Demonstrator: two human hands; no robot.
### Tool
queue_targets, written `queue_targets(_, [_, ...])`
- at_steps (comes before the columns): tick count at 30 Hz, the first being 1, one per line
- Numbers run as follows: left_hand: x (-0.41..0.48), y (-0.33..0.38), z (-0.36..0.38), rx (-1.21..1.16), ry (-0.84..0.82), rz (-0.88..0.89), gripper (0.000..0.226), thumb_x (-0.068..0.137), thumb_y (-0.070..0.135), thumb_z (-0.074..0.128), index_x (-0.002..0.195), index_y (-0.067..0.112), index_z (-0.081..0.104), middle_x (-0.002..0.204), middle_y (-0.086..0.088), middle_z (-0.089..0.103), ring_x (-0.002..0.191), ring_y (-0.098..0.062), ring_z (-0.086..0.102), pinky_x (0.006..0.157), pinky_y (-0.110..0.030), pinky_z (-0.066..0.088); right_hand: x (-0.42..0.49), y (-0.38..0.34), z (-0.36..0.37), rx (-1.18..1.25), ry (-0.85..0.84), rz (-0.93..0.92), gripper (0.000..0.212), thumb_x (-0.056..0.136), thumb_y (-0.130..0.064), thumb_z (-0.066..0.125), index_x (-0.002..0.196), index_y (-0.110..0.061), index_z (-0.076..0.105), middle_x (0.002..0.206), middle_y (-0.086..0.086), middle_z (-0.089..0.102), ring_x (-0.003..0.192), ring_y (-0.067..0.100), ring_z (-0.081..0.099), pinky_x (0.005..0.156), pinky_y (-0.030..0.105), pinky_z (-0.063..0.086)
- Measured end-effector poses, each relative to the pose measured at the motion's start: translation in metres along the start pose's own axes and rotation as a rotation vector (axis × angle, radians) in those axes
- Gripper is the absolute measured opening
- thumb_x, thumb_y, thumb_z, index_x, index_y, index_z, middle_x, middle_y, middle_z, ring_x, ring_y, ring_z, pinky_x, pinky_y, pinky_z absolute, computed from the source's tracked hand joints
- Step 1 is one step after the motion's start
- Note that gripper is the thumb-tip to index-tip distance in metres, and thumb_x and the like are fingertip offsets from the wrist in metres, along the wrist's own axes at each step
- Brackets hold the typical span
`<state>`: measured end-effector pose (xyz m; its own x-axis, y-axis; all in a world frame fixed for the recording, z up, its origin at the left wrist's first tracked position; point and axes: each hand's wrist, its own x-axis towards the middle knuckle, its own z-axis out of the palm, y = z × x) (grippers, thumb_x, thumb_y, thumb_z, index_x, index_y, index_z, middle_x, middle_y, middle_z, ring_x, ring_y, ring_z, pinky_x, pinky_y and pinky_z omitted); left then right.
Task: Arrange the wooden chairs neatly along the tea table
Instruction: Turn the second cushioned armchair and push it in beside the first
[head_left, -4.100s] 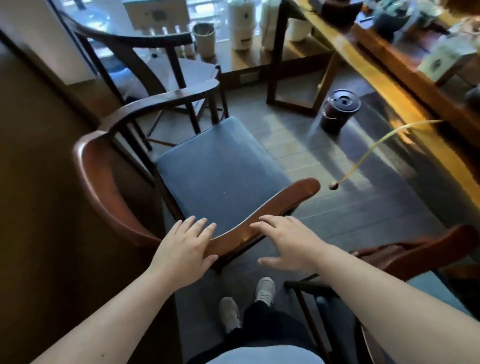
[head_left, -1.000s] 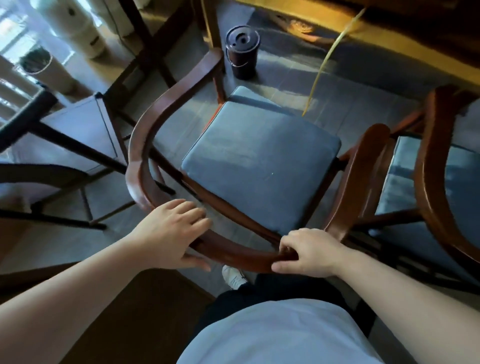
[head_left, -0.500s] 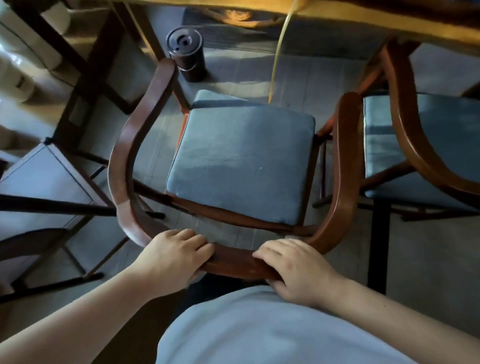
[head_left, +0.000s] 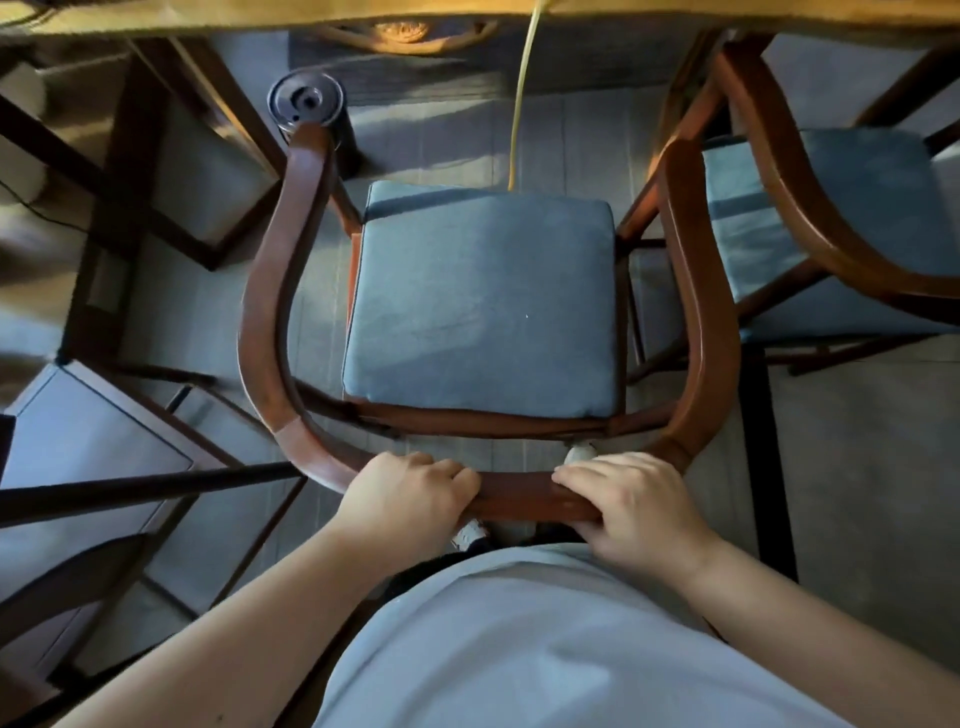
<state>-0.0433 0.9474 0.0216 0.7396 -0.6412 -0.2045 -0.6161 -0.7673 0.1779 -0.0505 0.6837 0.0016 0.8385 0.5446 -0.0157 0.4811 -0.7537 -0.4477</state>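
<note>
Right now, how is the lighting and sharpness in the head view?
Head view: dim, with warm sunlight on the table edge and streaks across the floor; wide-angle bending at the borders; left edge smeared; hands and chair reasonably sharp.

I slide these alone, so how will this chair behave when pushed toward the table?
The chair looks like solid wood, so probably stiff and fairly heavy. Both hands hold its top rail, so it may tip forward. The loose-looking cushion might shift.

Chair (head_left: 485, 306) now swung square to table edge (head_left: 467, 15), front prob. closer under it; both hands moved to back-rail centre.
</note>
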Motion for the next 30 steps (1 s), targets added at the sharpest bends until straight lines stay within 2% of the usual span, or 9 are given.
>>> queue_targets(3, [0.015,-0.023,-0.01,0.023,0.039,-0.002,0.031,0.064,0.035,0.08,0.067,0.016,0.056,0.055,0.001,0.057,0.045,-0.028,0.056,0.037,-0.026,0.034,0.022,0.005,0.001,-0.007,0.015,0.022,0.036,0.06,-0.025,0.079,0.094,-0.018,0.072,0.091,-0.002,0.075,0.079,0.027,0.071,0.063,0.039,0.056])
queue_targets(6, [0.033,-0.042,-0.019,0.017,0.076,0.019,0.031,0.065,0.035,0.078,0.068,0.015,0.055,0.057,-0.001,0.058,0.047,-0.03,0.058,0.038,-0.029,0.039,0.045,0.011,-0.004,-0.024,0.041,0.018,0.032,0.067,-0.038,0.072,0.094,-0.02,0.072,0.089,-0.003,0.075,0.077,0.027,0.071,0.061,0.038,0.056])
queue_targets(14, [0.076,-0.063,-0.027,0.039,0.116,0.064,0.036,0.059,0.039,0.081,0.066,0.018,0.053,0.058,0.001,0.059,0.047,-0.028,0.058,0.037,-0.028,0.037,0.077,0.044,-0.02,-0.056,0.007,0.025,0.034,0.067,-0.044,0.072,0.096,-0.026,0.072,0.089,-0.007,0.075,0.077,0.023,0.07,0.06,0.036,0.056])
queue_targets(19, [0.105,-0.059,-0.031,0.037,0.11,0.051,0.035,0.063,0.038,0.08,0.068,0.017,0.054,0.062,0.001,0.062,0.05,-0.029,0.06,0.04,-0.029,0.04,0.089,0.075,-0.035,-0.039,-0.022,0.024,0.035,0.072,-0.047,0.07,0.101,-0.027,0.071,0.096,-0.009,0.075,0.083,0.023,0.071,0.064,0.04,0.057])
queue_targets(24, [0.132,-0.049,-0.038,0.058,0.023,-0.031,0.03,0.086,0.047,0.054,0.097,0.02,0.055,0.096,0.003,0.066,0.082,-0.028,0.064,0.058,-0.033,0.04,0.099,0.1,-0.053,-0.042,-0.072,0.028,0.037,0.073,-0.048,0.07,0.103,-0.026,0.071,0.096,-0.007,0.075,0.086,0.024,0.07,0.067,0.042,0.056])
queue_targets(30, [0.162,-0.035,-0.043,0.112,-0.043,-0.113,0.033,0.089,0.051,0.047,0.108,0.024,0.053,0.1,0.004,0.065,0.086,-0.022,0.064,0.058,-0.031,0.038,0.108,0.123,-0.079,-0.032,-0.157,0.098,0.038,0.077,-0.044,0.074,0.111,-0.026,0.069,0.105,-0.005,0.074,0.096,0.024,0.067,0.079,0.039,0.053])
